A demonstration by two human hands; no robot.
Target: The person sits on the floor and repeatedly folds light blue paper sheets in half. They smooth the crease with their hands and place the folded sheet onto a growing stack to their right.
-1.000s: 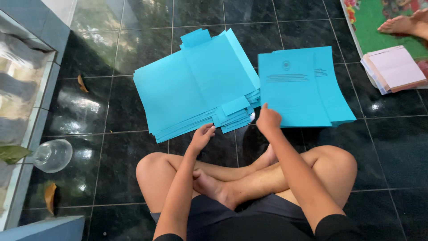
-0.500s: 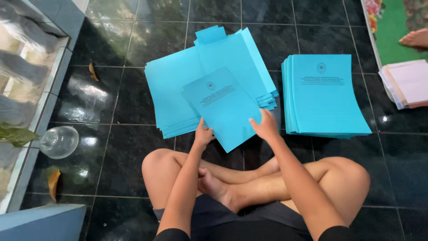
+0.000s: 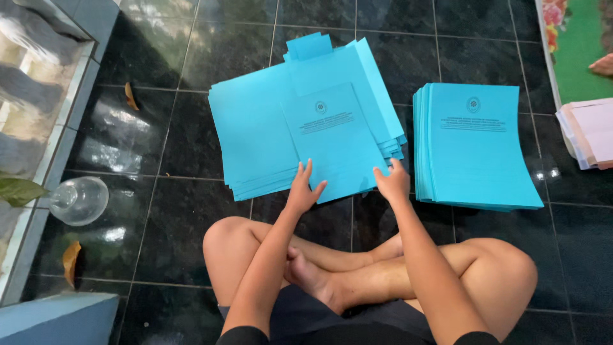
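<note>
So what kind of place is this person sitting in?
Probably a home porch or terrace: glossy dark floor tiles, dry fallen leaves, a patterned mat. The person sits cross-legged, sorting blue printed sheets.

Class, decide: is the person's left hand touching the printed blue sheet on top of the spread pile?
Touching. The head view shows the left hand with fingers spread flat on the printed blue sheet, no gap visible.

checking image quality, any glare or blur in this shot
Head view: bright glare patches on the glossy dark floor tiles, mostly left; the glass jar glints too; blue sheets and both hands look sharp; their print is too small to read.
</note>
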